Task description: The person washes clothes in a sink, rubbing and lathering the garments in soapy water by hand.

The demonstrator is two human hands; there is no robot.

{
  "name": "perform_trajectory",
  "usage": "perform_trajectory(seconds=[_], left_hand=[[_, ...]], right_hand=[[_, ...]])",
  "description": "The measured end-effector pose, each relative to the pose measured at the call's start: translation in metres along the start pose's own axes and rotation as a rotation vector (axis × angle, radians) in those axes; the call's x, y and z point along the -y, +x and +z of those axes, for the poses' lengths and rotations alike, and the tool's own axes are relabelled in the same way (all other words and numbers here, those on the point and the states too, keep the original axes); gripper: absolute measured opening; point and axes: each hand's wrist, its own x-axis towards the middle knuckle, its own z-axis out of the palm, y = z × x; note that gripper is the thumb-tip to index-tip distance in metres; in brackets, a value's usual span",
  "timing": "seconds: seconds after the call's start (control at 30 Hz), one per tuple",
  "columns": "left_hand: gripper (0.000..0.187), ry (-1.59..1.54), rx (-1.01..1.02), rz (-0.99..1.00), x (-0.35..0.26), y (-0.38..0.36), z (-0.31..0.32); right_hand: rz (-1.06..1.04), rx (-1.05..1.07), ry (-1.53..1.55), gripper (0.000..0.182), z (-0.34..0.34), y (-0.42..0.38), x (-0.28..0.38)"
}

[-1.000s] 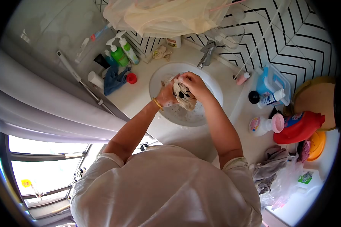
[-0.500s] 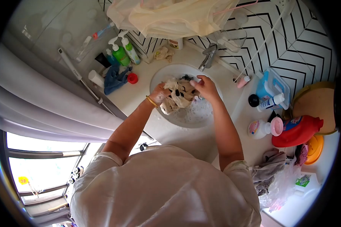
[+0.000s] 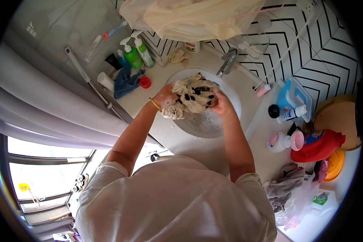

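Note:
A wet cream cloth garment with black spots (image 3: 195,94) is bunched between my hands above the sink. My left hand (image 3: 166,97), with suds on it and a gold bangle at the wrist, grips the bundle's left side. At its right edge my right hand (image 3: 222,103) is closed on the fabric, its fingertips partly hidden. A paler fold hangs below my left hand over the rim. Beneath lies the round white sink (image 3: 233,92), with foamy water (image 3: 203,123) in its lower part. The chrome faucet (image 3: 228,61) stands behind it.
Pump bottles (image 3: 133,58), a blue cloth (image 3: 127,82) and a red lid (image 3: 144,82) stand at the left. On the right are a blue container (image 3: 284,97), a white bottle (image 3: 276,142) and a red detergent jug (image 3: 318,146). Pale clothing (image 3: 189,18) hangs above.
My right hand has come down from beside the cloth and taken hold of its right side. The garment is lifted and more spread out, showing more black spots.

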Motion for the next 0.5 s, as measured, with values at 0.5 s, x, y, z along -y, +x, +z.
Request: perform_trajectory(seconds=[0.5], left_hand=[[0.045,0.51,-0.006,-0.277,-0.015,-0.041,-0.021]], right_hand=[[-0.114,-0.258,0.0,0.027,0.012,0.026,0.007]])
